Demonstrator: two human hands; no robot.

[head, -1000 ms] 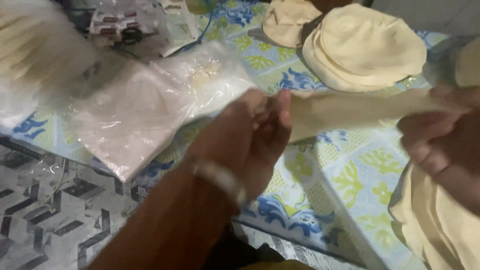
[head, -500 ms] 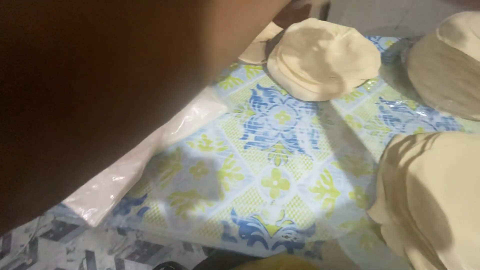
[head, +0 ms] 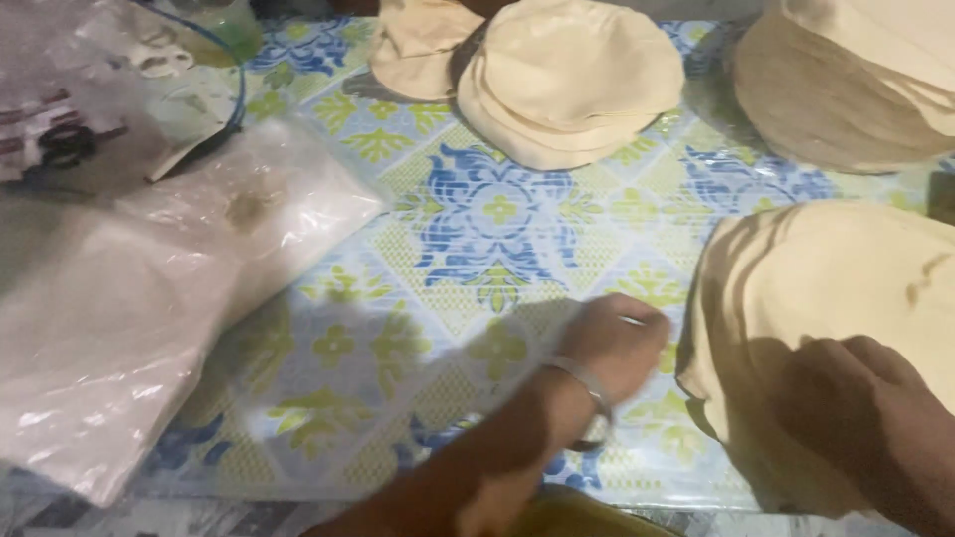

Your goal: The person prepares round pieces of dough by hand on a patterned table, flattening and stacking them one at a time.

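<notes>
The left hand [head: 622, 343] comes in from the bottom and reaches forward. Its fingers are curled in, so it looks like a loose fist, and the back of the hand faces up. A thin silver bangle [head: 587, 398] sits on the left wrist. The right hand [head: 875, 418] is at the lower right, lying flat with the palm down and the fingers spread a little.

Dim, uneven lighting; soft focus and motion blur throughout. Glare on plastic bag [head: 149, 288] at left edge; deep shadow over stack of flatbreads [head: 826, 328] lower right.
</notes>
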